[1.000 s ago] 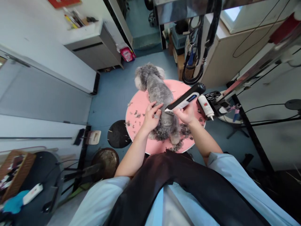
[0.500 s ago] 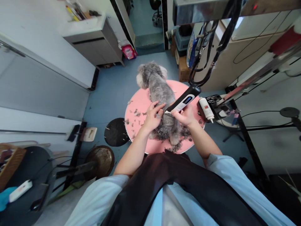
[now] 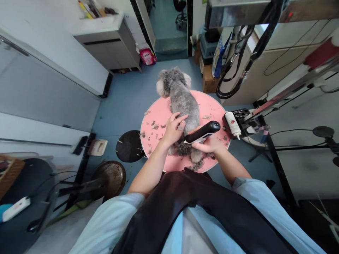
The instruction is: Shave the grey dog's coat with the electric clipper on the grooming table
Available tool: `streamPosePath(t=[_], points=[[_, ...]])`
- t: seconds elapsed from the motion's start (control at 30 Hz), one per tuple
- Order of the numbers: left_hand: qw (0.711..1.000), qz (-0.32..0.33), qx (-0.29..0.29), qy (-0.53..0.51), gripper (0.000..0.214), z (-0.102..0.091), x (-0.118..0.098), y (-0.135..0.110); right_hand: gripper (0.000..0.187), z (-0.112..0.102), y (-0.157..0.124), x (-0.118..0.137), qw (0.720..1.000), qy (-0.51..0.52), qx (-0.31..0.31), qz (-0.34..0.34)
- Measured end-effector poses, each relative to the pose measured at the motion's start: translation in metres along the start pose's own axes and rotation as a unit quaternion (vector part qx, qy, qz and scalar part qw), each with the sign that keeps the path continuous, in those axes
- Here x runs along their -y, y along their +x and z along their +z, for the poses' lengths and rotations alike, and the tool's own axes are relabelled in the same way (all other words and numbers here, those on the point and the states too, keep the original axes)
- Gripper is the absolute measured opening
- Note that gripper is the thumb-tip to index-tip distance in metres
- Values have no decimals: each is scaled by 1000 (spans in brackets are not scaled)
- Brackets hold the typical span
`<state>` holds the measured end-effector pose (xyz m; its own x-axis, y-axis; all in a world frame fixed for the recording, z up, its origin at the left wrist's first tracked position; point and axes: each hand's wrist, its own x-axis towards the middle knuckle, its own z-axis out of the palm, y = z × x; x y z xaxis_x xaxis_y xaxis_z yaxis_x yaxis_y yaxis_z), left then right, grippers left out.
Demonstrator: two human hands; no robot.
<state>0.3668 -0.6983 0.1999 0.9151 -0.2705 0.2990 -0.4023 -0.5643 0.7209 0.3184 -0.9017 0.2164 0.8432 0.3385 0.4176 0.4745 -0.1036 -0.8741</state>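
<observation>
A grey dog [image 3: 185,104] with white ears stands on a round pink grooming table [image 3: 156,109], its head pointing away from me. My left hand [image 3: 173,129] lies on the left side of its back, fingers stretched out. In my right hand [image 3: 210,144] are black-and-white hair clippers [image 3: 202,132], their head against the dog's rump. The blade is hidden from view. Loose tufts of grey hair [image 3: 155,125] are scattered over the tabletop, with a thicker pile [image 3: 196,165] by the hind legs.
A white bottle [image 3: 233,125] sits in a black tool holder at the table's right. Black looped straps [image 3: 235,84] hang from a metal arm overhead. A round black stool [image 3: 129,146] stands at the left. Beyond are a cabinet [image 3: 106,53] and a cardboard box [image 3: 210,81].
My right hand has turned the clippers so their black side faces up and moved their head lower on the rump. My left hand stays on the back. The view has shifted slightly.
</observation>
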Motion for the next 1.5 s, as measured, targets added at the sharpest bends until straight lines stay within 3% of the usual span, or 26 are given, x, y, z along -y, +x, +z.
streamPosePath(t=[0.1, 0.17, 0.3, 0.33, 0.4, 0.5, 0.6, 0.73, 0.87, 1.07, 1.23, 1.43, 1.5], points=[[1000, -4, -1, 3, 55, 2, 1, 2, 34, -3, 3, -7, 994, 29, -102, 19], [1000, -6, -6, 4, 56, 2, 1, 2, 33, -4, 4, -9, 991, 30, -131, 28], [1000, -7, -13, 19, 53, -3, -3, 0, 36, -2, -12, -6, 998, 44, -27, 44], [999, -2, -9, 33, 51, -6, -6, -2, 39, -2, -17, -8, 996, 63, -27, 50], [998, 17, 10, 64, 47, -12, -12, -5, 46, -6, -26, -17, 985, 117, -101, 71], [996, 33, 42, 76, 42, -18, -21, 0, 53, -17, -21, -40, 934, 213, -261, 121], [997, 6, 43, 69, 38, -15, -27, 21, 51, -28, 1, -58, 900, 267, -306, 157], [993, -32, 55, 98, 40, -5, -22, 49, 42, -29, 40, -69, 897, 280, -302, 159], [993, -30, 47, 104, 37, -5, -11, 51, 34, -22, 60, -72, 911, 287, -258, 149], [992, -31, 17, 121, 34, -12, 0, 45, 40, -13, 52, -77, 912, 326, -186, 164], [990, -38, 27, 133, 34, -14, 3, 47, 32, -4, 54, -90, 882, 341, -286, 154], [990, -62, 32, 121, 35, -20, 5, 49, 30, 8, 45, -92, 880, 394, -216, 153], [991, -65, 33, 116, 35, -22, 6, 49, 30, 8, 43, -91, 871, 410, -225, 153]])
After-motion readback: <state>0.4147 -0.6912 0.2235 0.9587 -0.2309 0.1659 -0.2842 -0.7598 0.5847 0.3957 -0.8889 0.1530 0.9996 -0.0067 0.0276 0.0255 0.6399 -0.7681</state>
